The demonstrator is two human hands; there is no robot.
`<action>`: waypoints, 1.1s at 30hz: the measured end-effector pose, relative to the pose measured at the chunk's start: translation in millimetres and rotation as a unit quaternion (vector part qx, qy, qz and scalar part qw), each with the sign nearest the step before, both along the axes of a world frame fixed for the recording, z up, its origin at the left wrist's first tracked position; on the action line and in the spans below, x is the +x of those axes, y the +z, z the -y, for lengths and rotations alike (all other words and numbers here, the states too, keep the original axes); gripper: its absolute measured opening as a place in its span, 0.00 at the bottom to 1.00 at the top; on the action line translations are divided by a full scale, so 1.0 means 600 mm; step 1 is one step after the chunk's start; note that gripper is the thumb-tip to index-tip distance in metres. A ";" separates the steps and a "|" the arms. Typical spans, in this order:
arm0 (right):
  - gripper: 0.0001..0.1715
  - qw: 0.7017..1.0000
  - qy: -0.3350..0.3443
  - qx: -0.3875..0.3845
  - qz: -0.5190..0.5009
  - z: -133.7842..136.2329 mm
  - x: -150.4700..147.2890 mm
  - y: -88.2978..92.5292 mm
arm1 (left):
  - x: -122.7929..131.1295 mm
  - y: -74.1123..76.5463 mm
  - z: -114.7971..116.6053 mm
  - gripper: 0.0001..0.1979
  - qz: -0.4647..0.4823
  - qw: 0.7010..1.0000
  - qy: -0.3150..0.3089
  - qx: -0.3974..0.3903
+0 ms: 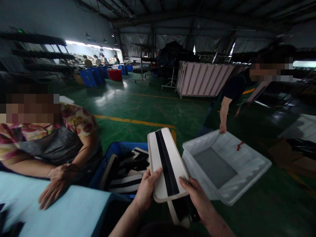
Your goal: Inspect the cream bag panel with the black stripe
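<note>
Between my two hands is a flat, off-white padded panel with rounded corners and a black strip along its length. My left hand is closed on its left edge, thumb on top. On the right edge, my right hand grips in the same way, thumb over the face. Below the panel another black and off-white piece shows, partly hidden; whether a hand holds it too I cannot tell. Just beyond my left hand, a blue crate holds several similar white and black panels.
A large white plastic bin stands at right, a co-worker's hand on its rim. Another person sits at left, hands over a light-blue table. Farther back are a pale-sided cart and blue bins on green floor.
</note>
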State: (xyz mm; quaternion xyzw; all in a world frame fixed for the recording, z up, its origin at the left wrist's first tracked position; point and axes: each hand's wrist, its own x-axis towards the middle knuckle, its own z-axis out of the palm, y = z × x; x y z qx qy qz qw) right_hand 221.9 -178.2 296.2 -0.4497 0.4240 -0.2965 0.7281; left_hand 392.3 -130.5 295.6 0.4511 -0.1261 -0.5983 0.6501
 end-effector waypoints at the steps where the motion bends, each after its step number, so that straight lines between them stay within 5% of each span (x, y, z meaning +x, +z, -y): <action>1: 0.30 1.000 0.004 0.005 0.008 -0.001 0.002 0.001 | 0.002 -0.001 -0.003 0.19 -0.003 1.000 0.001 0.000; 12: 0.29 1.000 0.026 0.002 0.016 -0.009 0.008 -0.011 | 0.007 -0.005 -0.028 0.20 -0.050 0.998 0.025 -0.016; 16: 0.35 0.999 -0.023 0.037 -0.003 -0.019 0.014 -0.004 | 0.003 -0.005 -0.036 0.24 -0.048 0.998 0.037 -0.026; 21: 0.37 0.997 0.012 -0.074 -0.034 -0.034 0.024 0.004 | -0.005 -0.005 -0.036 0.24 -0.048 0.997 0.052 -0.041; 28: 0.35 0.992 0.021 -0.105 -0.069 -0.040 0.029 0.004 | -0.007 -0.002 -0.044 0.24 -0.056 0.996 0.045 -0.052; 33: 0.41 0.983 -0.041 -0.131 -0.123 -0.041 0.034 0.001 | -0.023 -0.006 -0.052 0.28 -0.065 0.995 0.050 -0.054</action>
